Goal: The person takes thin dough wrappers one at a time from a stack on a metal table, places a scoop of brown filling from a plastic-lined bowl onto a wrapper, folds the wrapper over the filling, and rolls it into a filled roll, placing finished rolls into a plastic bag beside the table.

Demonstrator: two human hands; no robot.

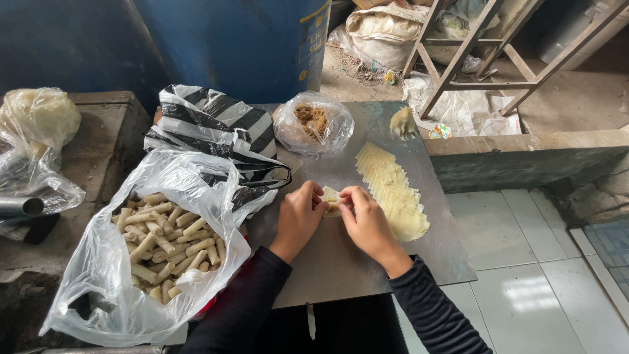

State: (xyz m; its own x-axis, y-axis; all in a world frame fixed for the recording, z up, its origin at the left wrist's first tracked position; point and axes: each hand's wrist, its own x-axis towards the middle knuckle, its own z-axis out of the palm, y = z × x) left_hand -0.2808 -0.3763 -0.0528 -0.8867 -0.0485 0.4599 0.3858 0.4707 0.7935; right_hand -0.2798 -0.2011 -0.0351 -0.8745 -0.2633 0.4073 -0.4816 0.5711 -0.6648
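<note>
Both hands are closing on a small pale wrapper (332,198) on the metal board (341,262), the left hand (298,219) and right hand (367,219) pinching it between fingertips. Apparently rolling is under way; finishing calls for tight, even turning. Fanned wrappers (393,190) are lying just beyond the right fingers, finished rolls (167,239) bagged left.

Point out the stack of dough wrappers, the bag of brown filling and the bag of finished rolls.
Stack of dough wrappers (393,190): head view, middle of the fanned stack.
Bag of brown filling (312,120): head view, on the filling.
Bag of finished rolls (171,239): head view, on the piled rolls.
</note>
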